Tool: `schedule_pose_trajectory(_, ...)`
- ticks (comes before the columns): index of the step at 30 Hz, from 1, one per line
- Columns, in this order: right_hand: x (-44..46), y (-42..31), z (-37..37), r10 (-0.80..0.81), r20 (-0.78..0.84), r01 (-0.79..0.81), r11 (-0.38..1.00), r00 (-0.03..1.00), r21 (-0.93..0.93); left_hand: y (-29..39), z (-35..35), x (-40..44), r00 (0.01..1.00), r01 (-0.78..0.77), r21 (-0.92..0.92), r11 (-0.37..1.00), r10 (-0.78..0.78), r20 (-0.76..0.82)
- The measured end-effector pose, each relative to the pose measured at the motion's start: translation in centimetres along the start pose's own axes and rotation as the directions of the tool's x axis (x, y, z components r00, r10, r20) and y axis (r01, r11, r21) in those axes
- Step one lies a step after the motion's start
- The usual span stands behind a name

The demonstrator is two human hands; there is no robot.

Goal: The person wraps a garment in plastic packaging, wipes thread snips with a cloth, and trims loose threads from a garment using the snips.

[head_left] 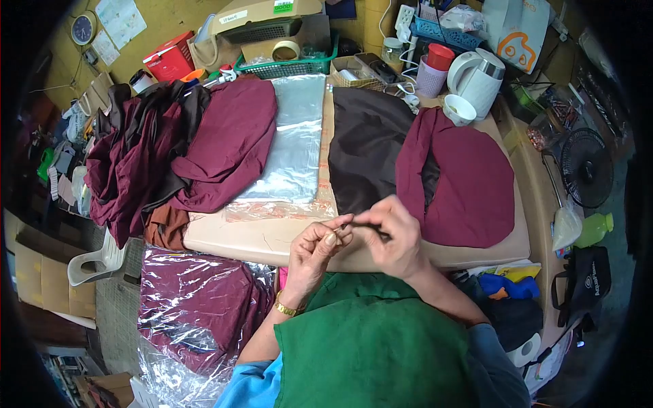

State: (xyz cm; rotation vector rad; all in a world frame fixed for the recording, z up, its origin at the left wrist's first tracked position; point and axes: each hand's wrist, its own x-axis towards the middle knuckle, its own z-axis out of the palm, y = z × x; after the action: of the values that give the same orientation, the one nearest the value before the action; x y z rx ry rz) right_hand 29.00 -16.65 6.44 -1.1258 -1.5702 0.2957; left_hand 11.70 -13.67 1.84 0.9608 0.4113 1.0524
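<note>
Above the table's front edge, my left hand (318,248) is closed in a pinch, with a small dark bit, too small to name, at its fingertips. My right hand (396,238) is curled beside it, its fingers slightly blurred and its fingertips close to the left ones. What the right fingers hold, if anything, is hidden. Behind the right hand lie a black cloth (367,143) and a maroon fabric piece (473,183). To the left, another maroon piece (235,139) rests against a heap of maroon and black fabric (129,163).
Clear plastic sheets (292,143) lie mid-table. A white kettle (475,81), a small bowl (460,109) and a green basket (292,66) stand at the back. Plastic-wrapped maroon fabric (204,306) sits below the table's left front. A fan (587,166) is at right.
</note>
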Motion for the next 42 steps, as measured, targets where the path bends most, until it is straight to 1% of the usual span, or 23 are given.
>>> schedule_pose_trajectory(1, 0.4, -0.3, -0.4, 0.161, 0.034, -0.163, 0.984, 0.986, 0.070, -0.1, 0.0, 0.0, 0.999, -0.004, -0.045, 0.999, 0.002, -0.043)
schedule_pose_trajectory(4, 1.0, 0.4, 0.2, 0.111, 0.101, -0.116, 0.993, 0.989, 0.038, 0.5, 0.6, 0.1, 0.996, 0.019, -0.161, 0.987, -0.033, -0.087)
schedule_pose_trajectory(5, 0.3, 1.6, 0.3, 0.173, 0.231, -0.195, 0.978, 0.958, 0.077, 0.5, 0.4, 0.0, 0.996, 0.019, -0.160, 0.987, -0.033, -0.087)
schedule_pose_trajectory(8, -0.6, 3.3, 0.9, 0.269, 0.199, -0.277, 0.961, 0.942, 0.012, 0.2, -2.5, 0.0, 0.960, -0.129, -0.078, 0.989, 0.105, -0.259)
schedule_pose_trajectory(9, -0.4, 3.2, 1.3, 0.208, 0.088, -0.214, 0.975, 0.974, 0.067, 0.8, -3.8, 0.1, 0.947, -0.114, -0.060, 0.992, 0.091, -0.307)
schedule_pose_trajectory(10, -0.5, 3.1, 1.3, 0.208, 0.089, -0.215, 0.974, 0.974, 0.068, 1.3, -4.7, 0.0, 0.931, -0.098, -0.042, 0.994, 0.077, -0.356)
schedule_pose_trajectory(11, -0.6, 2.9, 1.4, 0.174, 0.079, -0.179, 0.982, 0.982, 0.063, 1.0, -4.7, -0.2, 0.922, -0.049, 0.100, 0.994, 0.084, -0.378)
schedule_pose_trajectory(12, -0.8, 2.8, 1.5, 0.139, 0.070, -0.143, 0.988, 0.988, 0.058, 0.9, -3.8, -0.2, 0.921, -0.048, 0.102, 0.994, 0.083, -0.381)
schedule_pose_trajectory(14, -1.1, 3.1, 2.0, 0.096, 0.084, -0.099, 0.994, 0.992, 0.037, 0.5, -2.1, -0.3, 0.944, 0.093, 0.334, 0.938, 0.023, -0.328)
schedule_pose_trajectory(16, -1.5, 3.4, 2.6, 0.050, 0.099, -0.052, 0.999, 0.994, 0.018, 0.3, -1.6, -0.5, 0.960, 0.103, 0.299, 0.949, -0.016, -0.280)
schedule_pose_trajectory(18, -1.8, 3.6, 3.1, -0.026, 0.110, 0.028, 0.999, 0.994, -0.015, 0.0, -1.1, -0.1, 0.942, 0.149, 0.311, 0.939, -0.038, -0.334)
schedule_pose_trajectory(20, -2.0, 3.8, 3.0, -0.040, 0.122, 0.043, 0.999, 0.992, -0.018, 0.2, -1.5, 0.2, 0.924, 0.135, 0.352, 0.926, 0.011, -0.383)
schedule_pose_trajectory(22, -2.1, 4.0, 2.4, 0.045, 0.102, -0.044, 0.999, 0.994, -0.013, 1.8, -3.9, 0.3, 0.822, 0.051, 0.114, 0.992, 0.023, -0.569)
schedule_pose_trajectory(24, -2.1, 4.1, 2.3, 0.051, 0.088, -0.050, 0.999, 0.995, -0.013, 2.1, -6.6, 0.2, 0.880, -0.119, 0.026, 0.993, 0.117, -0.460)
schedule_pose_trajectory(25, -2.2, 4.1, 2.5, 0.034, 0.078, -0.034, 0.999, 0.996, -0.001, 1.5, -6.5, 0.0, 0.865, -0.049, 0.110, 0.993, 0.098, -0.492)
schedule_pose_trajectory(26, -2.1, 4.1, 2.7, 0.016, 0.069, -0.016, 1.000, 0.997, 0.012, 1.1, -6.2, -0.5, 0.920, 0.055, 0.236, 0.970, 0.043, -0.389)
schedule_pose_trajectory(28, -2.0, 3.7, 3.0, -0.006, 0.080, 0.007, 1.000, 0.997, -0.015, 1.8, -2.4, -0.2, 0.935, 0.167, 0.394, 0.904, -0.019, -0.353)
schedule_pose_trajectory(29, -1.9, 3.5, 3.0, -0.026, 0.089, 0.030, 0.998, 0.996, -0.046, 1.3, -1.8, -0.1, 0.934, 0.168, 0.395, 0.903, -0.018, -0.356)
schedule_pose_trajectory(33, -2.1, 3.4, 3.1, -0.024, 0.100, 0.029, 0.998, 0.995, -0.047, 0.0, -1.8, 0.0, 0.935, 0.144, 0.276, 0.950, -0.040, -0.351)
schedule_pose_trajectory(38, -1.9, 3.1, 2.2, 0.106, 0.115, -0.109, 0.994, 0.988, 0.018, 0.1, -3.6, -0.1, 0.929, 0.102, 0.227, 0.969, -0.011, -0.370)
schedule_pose_trajectory(39, -2.0, 3.2, 2.1, 0.105, 0.115, -0.108, 0.994, 0.988, 0.019, 0.7, -4.2, -0.2, 0.961, 0.026, 0.063, 0.998, -0.008, -0.276)
schedule_pose_trajectory(40, -2.1, 3.3, 2.1, 0.123, 0.119, -0.127, 0.991, 0.985, 0.033, 0.5, -3.9, -0.2, 0.961, 0.025, 0.064, 0.998, -0.007, -0.276)
schedule_pose_trajectory(42, -2.1, 3.3, 2.2, 0.139, 0.121, -0.146, 0.988, 0.983, 0.049, 0.4, -2.2, -0.1, 0.952, 0.085, 0.316, 0.945, 0.017, -0.307)
